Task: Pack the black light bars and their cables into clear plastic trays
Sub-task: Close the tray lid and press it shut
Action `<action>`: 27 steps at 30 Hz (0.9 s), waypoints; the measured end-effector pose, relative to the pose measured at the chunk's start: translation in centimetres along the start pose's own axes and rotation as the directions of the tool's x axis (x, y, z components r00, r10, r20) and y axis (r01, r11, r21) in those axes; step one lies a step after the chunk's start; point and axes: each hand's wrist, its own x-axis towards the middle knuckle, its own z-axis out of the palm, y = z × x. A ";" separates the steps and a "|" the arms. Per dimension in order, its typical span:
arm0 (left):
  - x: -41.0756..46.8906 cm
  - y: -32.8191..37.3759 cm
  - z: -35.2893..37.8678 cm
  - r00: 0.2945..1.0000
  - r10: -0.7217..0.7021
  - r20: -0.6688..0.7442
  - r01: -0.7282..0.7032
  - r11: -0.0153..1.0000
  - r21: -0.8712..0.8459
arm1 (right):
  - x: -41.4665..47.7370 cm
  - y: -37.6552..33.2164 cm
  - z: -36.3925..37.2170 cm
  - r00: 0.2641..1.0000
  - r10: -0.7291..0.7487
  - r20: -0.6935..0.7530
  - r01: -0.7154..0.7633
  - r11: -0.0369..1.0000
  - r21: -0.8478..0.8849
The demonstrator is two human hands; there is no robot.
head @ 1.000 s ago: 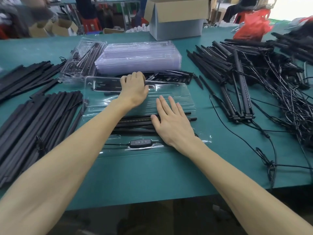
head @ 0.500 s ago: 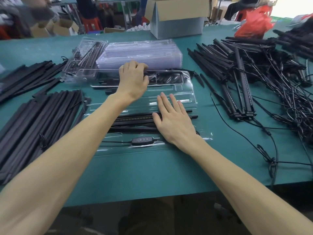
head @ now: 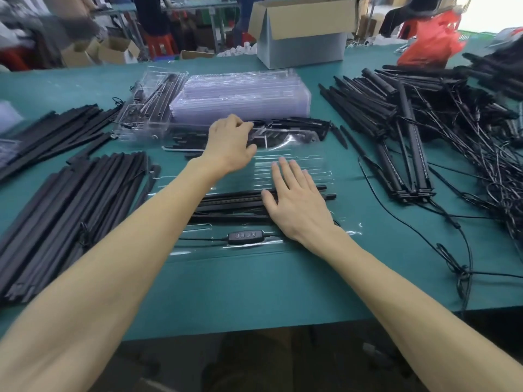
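My left hand [head: 229,145] grips the 12 o'clock flap of the clear tray [head: 297,162]. My right hand [head: 294,202] lies flat, fingers straight, on the black light bars [head: 226,202] inside it. The cable's controller [head: 245,236] lies along the tray's 6 o'clock edge on the desk [head: 254,284].

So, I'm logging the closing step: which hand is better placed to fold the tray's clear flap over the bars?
Left, probably. The left hand grips the flap at its far edge, while the right hand lies flat on the bars in the tray, holding them down.
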 end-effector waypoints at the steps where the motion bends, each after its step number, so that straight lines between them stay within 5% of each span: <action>1: 0.2 0.1 0.3 0.999 -0.030 0.043 0.029 0.999 0.024 | 0.0 -0.1 0.0 1.000 -0.011 0.004 0.011 1.000 -0.007; 6: -0.2 -0.2 2.4 0.990 -0.054 0.133 0.053 0.999 0.012 | 0.0 -0.1 -0.1 1.000 -0.015 0.018 0.015 1.000 -0.015; 12: 0.4 0.4 1.8 0.993 -0.043 -0.114 0.038 0.998 -0.048 | -0.1 0.0 -0.1 1.000 -0.020 0.013 0.021 1.000 -0.006; 18: -0.1 0.8 1.7 0.970 -0.032 -0.240 0.028 0.999 -0.022 | -0.2 -0.1 -0.1 1.000 -0.013 0.004 0.013 1.000 0.005; 27: -0.8 1.7 -0.9 0.925 -0.081 -0.370 -0.006 0.974 -0.227 | -0.5 0.0 -0.3 1.000 -0.019 -0.022 0.020 0.998 0.060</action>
